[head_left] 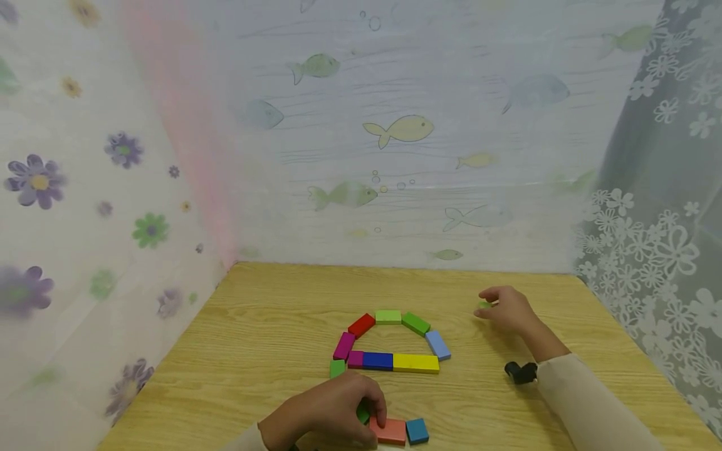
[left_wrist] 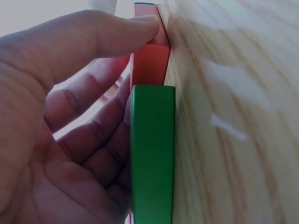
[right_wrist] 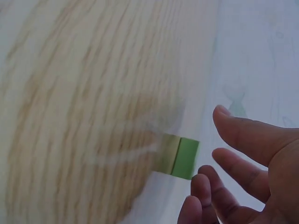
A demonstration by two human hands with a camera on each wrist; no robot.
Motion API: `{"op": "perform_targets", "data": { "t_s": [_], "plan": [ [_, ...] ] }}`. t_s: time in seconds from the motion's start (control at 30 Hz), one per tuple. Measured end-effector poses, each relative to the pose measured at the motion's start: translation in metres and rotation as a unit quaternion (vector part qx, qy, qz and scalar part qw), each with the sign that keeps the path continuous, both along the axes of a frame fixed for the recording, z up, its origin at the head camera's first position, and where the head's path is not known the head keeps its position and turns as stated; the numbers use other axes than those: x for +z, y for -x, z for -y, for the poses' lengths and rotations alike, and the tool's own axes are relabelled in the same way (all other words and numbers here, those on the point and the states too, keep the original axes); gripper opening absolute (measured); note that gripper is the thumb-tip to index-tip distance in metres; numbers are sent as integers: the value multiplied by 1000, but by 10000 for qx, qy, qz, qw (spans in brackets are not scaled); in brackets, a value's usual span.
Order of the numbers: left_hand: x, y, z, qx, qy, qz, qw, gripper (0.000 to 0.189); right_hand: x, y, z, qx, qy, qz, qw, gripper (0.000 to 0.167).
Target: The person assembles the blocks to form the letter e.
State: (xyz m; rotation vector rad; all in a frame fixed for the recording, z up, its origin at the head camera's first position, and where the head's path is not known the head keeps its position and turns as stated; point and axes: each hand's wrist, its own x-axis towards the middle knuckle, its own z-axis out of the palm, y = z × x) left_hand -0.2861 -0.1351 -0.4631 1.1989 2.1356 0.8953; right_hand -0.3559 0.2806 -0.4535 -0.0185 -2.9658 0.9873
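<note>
At the front of the table, my left hand (head_left: 344,407) pinches a salmon-red block (head_left: 390,432), its thumb lying along one side in the left wrist view. A blue block (head_left: 417,431) adjoins that block on the right. Its other end meets a dark green block (left_wrist: 153,154), partly covered by the hand in the head view. At the back right, my right hand (head_left: 507,310) has its fingers spread around a light green block (right_wrist: 187,157). The right wrist view shows a gap between that block and the thumb.
Mid-table, an arch of coloured blocks includes a red block (head_left: 361,326), a light green piece (head_left: 388,317) and a pale blue one (head_left: 438,345). Its lower row has a yellow block (head_left: 415,362) and a dark blue block (head_left: 377,361). Patterned curtains (head_left: 395,156) surround the wooden table (head_left: 271,300).
</note>
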Motion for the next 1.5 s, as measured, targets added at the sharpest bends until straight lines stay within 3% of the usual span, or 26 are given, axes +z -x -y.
{"op": "perform_targets", "data": {
  "t_s": [0.13,0.5,1.1,1.5],
  "plan": [
    [0,0,0,72,-18,141,9999,21,-3,4,-6,-115,-73,121,9998,58],
    [-2,2,1,5,-105,84,9999,26,-6,11,-17,-325,-191,243,9990,54],
    [-1,1,2,-77,-138,-7,9999,26,-2,7,-19,-317,-74,352,9988,44],
    [-4,3,1,-104,-125,41,9999,26,-2,-2,-19,-239,-56,111,9996,42]
  ]
}}
